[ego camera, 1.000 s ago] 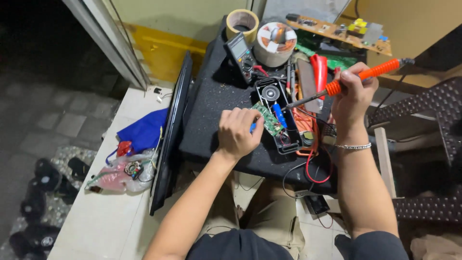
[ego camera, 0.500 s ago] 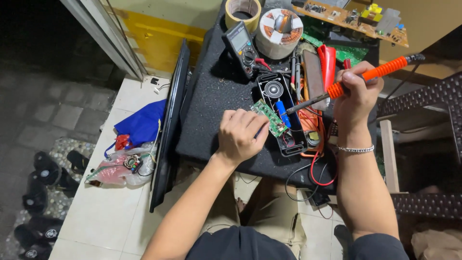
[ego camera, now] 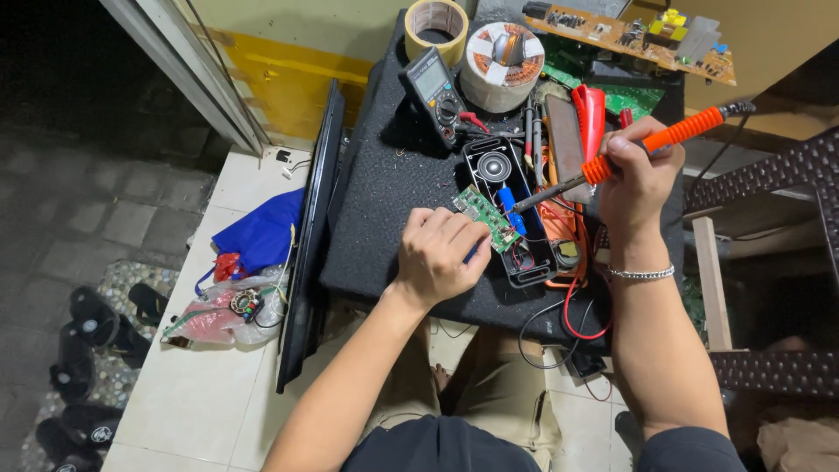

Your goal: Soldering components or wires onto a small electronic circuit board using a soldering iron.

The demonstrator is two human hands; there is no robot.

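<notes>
Small green rectangular circuit board (ego camera: 486, 215), studded with tiny components and silvery solder spots, tilted up on the left edge of an open black plastic speaker case (ego camera: 514, 218) and pinched at its lower corner by the left hand (ego camera: 440, 255); grip of that hand closed on the board, fingers curled over, knuckles up. Inside the case: a round grey speaker cone (ego camera: 494, 165) at the far end, a blue cylindrical battery cell (ego camera: 511, 210) just beside the board, thin red and black wires near the close end. Right hand (ego camera: 641, 175) wrapped tight around the orange ribbed handle of a soldering iron (ego camera: 642, 149), grip clamped on it like a pen, dark metal tip slanting down-left to a point just beside the board's right edge and the blue cell; actual contact too small to tell. Silver chain bracelet (ego camera: 641, 274) on the right wrist. All of it on a black speckled foam-covered worktop (ego camera: 384, 210). Farther back on that worktop: a dark grey handheld multimeter (ego camera: 434, 87) with a round dial, a roll of tan tape (ego camera: 436, 24), a white spool wound with copper wire (ego camera: 502, 54), a red-handled tool (ego camera: 591, 114), a long brown circuit board (ego camera: 629, 31) with yellow and grey parts. Left of the worktop, a thin black flat panel (ego camera: 310, 245) standing on edge, then a blue cloth (ego camera: 262, 232) and a clear plastic bag of small parts (ego camera: 232, 310) on pale floor tiles (ego camera: 192, 402).
</notes>
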